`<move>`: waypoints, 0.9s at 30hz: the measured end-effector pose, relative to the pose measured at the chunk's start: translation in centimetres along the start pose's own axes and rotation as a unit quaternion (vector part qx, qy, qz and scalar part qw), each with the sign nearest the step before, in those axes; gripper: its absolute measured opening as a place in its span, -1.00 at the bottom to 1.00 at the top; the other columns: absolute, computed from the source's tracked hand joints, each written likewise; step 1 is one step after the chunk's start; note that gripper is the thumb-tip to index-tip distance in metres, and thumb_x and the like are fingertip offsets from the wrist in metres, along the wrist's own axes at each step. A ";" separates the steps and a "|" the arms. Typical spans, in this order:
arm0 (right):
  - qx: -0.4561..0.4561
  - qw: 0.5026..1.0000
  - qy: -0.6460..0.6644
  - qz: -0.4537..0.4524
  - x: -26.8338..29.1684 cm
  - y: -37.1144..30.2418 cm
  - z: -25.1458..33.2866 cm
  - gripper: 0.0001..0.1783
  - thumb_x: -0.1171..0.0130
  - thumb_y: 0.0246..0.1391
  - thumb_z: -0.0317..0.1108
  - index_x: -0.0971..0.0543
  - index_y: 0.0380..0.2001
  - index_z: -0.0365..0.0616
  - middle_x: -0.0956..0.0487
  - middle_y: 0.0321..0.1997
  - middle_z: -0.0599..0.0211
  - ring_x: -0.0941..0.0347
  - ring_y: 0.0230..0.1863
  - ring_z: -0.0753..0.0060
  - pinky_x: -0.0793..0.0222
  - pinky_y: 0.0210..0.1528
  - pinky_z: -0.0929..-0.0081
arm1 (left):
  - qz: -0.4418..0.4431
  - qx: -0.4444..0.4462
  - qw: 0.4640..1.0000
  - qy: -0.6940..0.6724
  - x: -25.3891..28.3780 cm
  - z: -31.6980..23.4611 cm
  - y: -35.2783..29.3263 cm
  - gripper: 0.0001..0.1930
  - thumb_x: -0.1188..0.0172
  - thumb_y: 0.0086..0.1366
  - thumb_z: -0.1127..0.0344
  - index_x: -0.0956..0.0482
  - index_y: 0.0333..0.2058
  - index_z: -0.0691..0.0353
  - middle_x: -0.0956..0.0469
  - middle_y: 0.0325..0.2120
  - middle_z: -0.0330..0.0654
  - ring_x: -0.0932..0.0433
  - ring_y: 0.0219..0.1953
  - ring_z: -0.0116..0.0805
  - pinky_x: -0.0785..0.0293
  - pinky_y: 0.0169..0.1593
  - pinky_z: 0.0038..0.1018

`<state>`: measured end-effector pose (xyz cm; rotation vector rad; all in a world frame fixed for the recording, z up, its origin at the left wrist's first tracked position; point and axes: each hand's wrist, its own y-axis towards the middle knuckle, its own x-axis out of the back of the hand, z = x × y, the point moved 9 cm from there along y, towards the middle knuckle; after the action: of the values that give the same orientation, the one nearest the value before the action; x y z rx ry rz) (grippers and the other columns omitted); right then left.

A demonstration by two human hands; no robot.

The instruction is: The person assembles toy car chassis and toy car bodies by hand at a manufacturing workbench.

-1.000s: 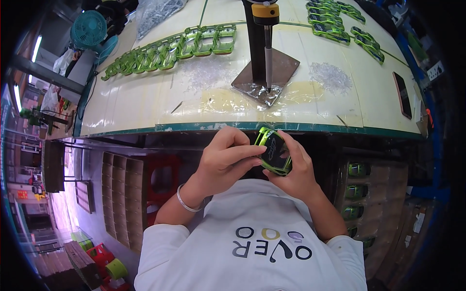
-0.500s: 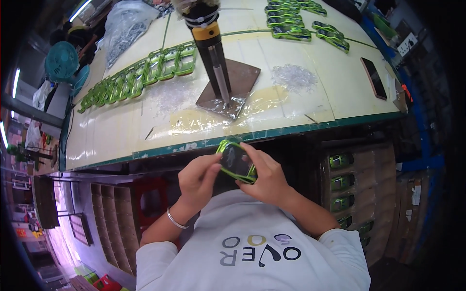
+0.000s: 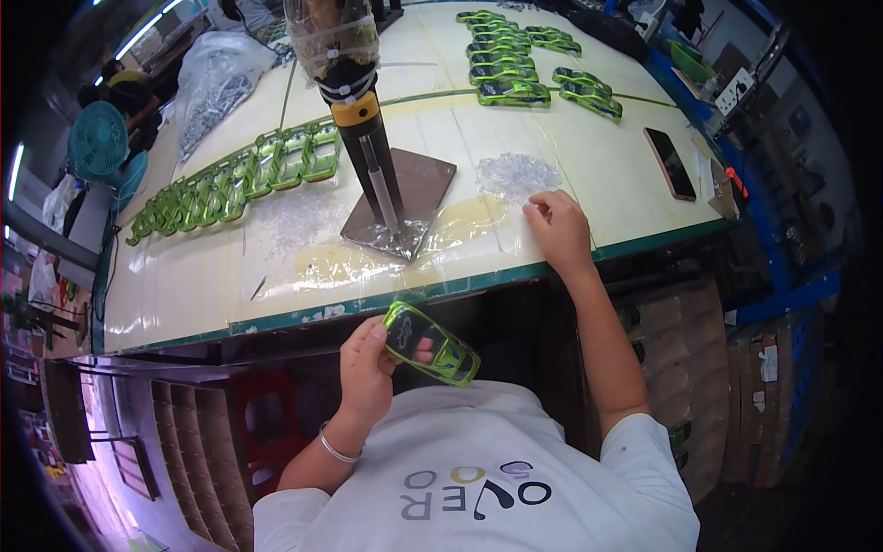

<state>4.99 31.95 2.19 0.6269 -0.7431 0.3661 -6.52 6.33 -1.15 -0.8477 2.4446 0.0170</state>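
Just in front of the green-edged, cream-topped desk (image 3: 607, 170), the person's left hand (image 3: 366, 368) holds a bright green plastic car-shaped shell with a dark panel (image 3: 441, 348). The grip is narrow there, thumb and fingers closed on the shell's upper-left end. Its long axis runs on a slant: the end with the dark panel points up and left toward the near edge, while the end crossed by green bars points down and right toward the white printed shirt (image 3: 515, 442). Which end is the car's nose cannot be told. One broad face is turned up to the camera, and fingertips show through an opening near its middle.

Over the desk, the right hand (image 3: 561, 230) reaches out with fingers curled, at the near side of a loose heap of small clear plastic pieces (image 3: 517, 173); whether its grip has closed on a piece cannot be told. To the left of that hand stands a black upright post with a yellow collar (image 3: 357, 112), on a brown flat plate (image 3: 423, 179)
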 end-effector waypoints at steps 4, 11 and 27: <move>0.002 0.998 -0.052 0.025 -1.5 1.1 1.4 -0.89 -0.01 -0.13 -0.36 -0.43 -0.53 -0.16 -0.43 -0.46 0.21 -0.38 -0.40 0.17 -0.28 -0.37 0.36 | -0.016 0.002 1.000 0.009 0.8 0.2 -0.7 -0.70 0.22 0.23 0.29 -0.32 -0.22 0.43 -0.48 -0.42 -0.01 -0.52 -0.43 -0.31 -0.49 -0.32 -0.47; -0.021 0.989 0.141 -0.038 0.1 0.3 -2.9 -0.92 0.00 -0.14 -0.48 -0.39 -0.59 -0.28 -0.36 -0.67 0.28 -0.26 -0.61 0.56 -0.21 -0.53 0.54 | 0.015 0.036 0.999 -0.019 0.0 1.2 -0.5 -0.74 0.21 0.25 0.31 -0.33 -0.24 0.39 -0.45 -0.44 -0.13 -0.50 -0.43 -0.43 -0.46 -0.30 -0.55; -0.065 0.911 0.398 -0.091 0.6 0.5 -3.6 -0.84 -0.03 -0.06 -0.49 -0.47 -0.37 -0.34 -0.43 -0.55 0.40 -0.34 -0.54 0.62 -0.30 -0.42 0.71 | 0.015 -0.008 1.000 -0.002 0.6 -0.6 -2.9 -0.76 0.20 0.25 0.33 -0.34 -0.25 0.39 -0.44 -0.43 -0.15 -0.48 -0.40 -0.45 -0.46 -0.31 -0.58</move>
<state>7.02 34.69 0.79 0.3623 0.0766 0.3574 -5.60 3.55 -0.46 -0.8179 2.4565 0.0491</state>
